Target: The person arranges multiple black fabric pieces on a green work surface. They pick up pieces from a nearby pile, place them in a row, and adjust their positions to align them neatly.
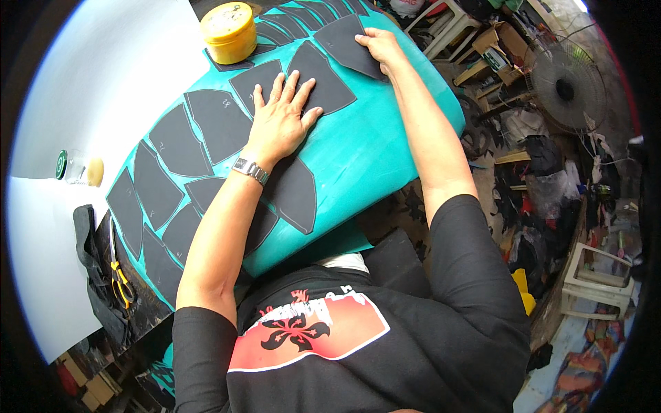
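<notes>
the right hand (380,49) pinched the edge of a dark panel (342,45) at the far right of the turquoise table (385,148). the left hand (279,125) lay palm down, its fingers spread over a second panel (256,81), its thumb near the lower edge of a third panel (322,77). more cut pieces (180,140) lay spread about the table, some near a yellow tub (228,34). the step in hand seemed to be arranging panels; whether the pinched one was being laid or lifted could not be told. the next move probably called for a steady left hand and a careful shift of that panel.
</notes>
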Available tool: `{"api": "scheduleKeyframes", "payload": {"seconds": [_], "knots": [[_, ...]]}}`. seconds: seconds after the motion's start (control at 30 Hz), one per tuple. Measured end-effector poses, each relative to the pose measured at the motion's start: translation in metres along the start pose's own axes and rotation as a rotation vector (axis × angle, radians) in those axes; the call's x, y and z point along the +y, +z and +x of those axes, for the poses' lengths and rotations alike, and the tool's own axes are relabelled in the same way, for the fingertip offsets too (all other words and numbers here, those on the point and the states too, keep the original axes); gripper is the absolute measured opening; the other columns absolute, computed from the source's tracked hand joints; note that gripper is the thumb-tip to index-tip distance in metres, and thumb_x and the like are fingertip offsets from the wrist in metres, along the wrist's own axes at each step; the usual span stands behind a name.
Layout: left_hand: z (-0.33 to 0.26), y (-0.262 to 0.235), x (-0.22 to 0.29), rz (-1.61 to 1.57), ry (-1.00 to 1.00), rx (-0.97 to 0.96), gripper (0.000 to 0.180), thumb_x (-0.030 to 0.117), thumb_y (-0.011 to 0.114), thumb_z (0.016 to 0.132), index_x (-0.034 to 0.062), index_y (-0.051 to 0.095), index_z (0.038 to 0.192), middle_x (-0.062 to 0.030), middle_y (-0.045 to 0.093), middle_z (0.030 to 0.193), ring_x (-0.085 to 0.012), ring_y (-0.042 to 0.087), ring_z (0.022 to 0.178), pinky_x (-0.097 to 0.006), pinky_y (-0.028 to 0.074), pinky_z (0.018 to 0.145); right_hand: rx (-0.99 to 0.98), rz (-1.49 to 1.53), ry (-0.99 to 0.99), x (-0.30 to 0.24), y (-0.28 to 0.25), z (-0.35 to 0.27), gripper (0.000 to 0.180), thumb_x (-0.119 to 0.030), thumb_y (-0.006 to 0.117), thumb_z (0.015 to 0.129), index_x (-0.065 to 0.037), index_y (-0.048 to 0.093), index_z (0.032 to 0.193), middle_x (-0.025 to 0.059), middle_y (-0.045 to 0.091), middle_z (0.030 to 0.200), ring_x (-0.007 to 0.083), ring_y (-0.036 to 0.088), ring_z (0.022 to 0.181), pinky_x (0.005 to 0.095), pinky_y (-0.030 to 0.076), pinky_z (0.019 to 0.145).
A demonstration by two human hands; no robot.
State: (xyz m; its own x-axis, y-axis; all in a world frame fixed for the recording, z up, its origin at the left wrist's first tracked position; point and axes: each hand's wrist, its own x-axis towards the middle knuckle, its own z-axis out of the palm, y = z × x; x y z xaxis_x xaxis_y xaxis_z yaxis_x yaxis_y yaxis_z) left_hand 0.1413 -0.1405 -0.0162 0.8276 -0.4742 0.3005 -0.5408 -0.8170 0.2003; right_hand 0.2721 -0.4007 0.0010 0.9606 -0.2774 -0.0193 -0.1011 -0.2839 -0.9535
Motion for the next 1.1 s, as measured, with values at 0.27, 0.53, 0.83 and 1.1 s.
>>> {"api": "scheduleKeyframes", "payload": {"seconds": [0.27, 0.53, 0.83, 1.1], "knots": [[0.0, -0.006, 0.003, 0.013, -0.024, -0.06, 0.059, 0.051, 0.043, 0.101, 0.0226, 0.037, 0.153, -0.0117, 0.029, 0.161, -0.0303, 0.021, 0.15, -0.061, 0.01, 0.119, -0.005, -0.006, 0.05, -0.007, 0.003, -0.011, 0.057, -0.015, 0.073, 0.088, 0.007, 0.053, 0.137, 0.0216, 0.063, 0.129, 0.0252, 0.065, 0.111, 0.0329, 0.051, 0.095], [0.0, -0.006, 0.003, 0.015, -0.02, -0.041, 0.059, 0.05, 0.044, 0.101, 0.0225, 0.038, 0.152, -0.0118, 0.031, 0.16, -0.0302, 0.023, 0.15, -0.061, 0.011, 0.118, 0.0, 0.328, 0.114, -0.002, -0.001, -0.005, 0.041, -0.01, 0.073, 0.087, 0.008, 0.063, 0.123, 0.0183, 0.07, 0.114, 0.0224, 0.067, 0.1, 0.034, 0.052, 0.087], [-0.001, -0.007, 0.004, 0.034, -0.026, -0.049, 0.059, 0.051, 0.043, 0.101, 0.0232, 0.037, 0.153, -0.0114, 0.03, 0.16, -0.0298, 0.022, 0.15, -0.061, 0.013, 0.118, 0.116, 0.102, 0.077, -0.01, 0.014, -0.011, 0.043, -0.011, 0.074, 0.085, 0.008, 0.063, 0.123, 0.0204, 0.069, 0.118, 0.0253, 0.066, 0.105, 0.0344, 0.052, 0.091], [-0.001, -0.005, 0.004, 0.029, -0.027, -0.049, 0.059, 0.051, 0.043, 0.101, 0.0228, 0.038, 0.152, -0.0112, 0.03, 0.16, -0.0298, 0.022, 0.15, -0.061, 0.012, 0.118, 0.083, 0.011, 0.057, 0.001, 0.019, 0.001, 0.049, -0.011, 0.076, 0.083, 0.008, 0.062, 0.126, 0.0226, 0.067, 0.122, 0.0276, 0.065, 0.111, 0.0336, 0.051, 0.094]]}}
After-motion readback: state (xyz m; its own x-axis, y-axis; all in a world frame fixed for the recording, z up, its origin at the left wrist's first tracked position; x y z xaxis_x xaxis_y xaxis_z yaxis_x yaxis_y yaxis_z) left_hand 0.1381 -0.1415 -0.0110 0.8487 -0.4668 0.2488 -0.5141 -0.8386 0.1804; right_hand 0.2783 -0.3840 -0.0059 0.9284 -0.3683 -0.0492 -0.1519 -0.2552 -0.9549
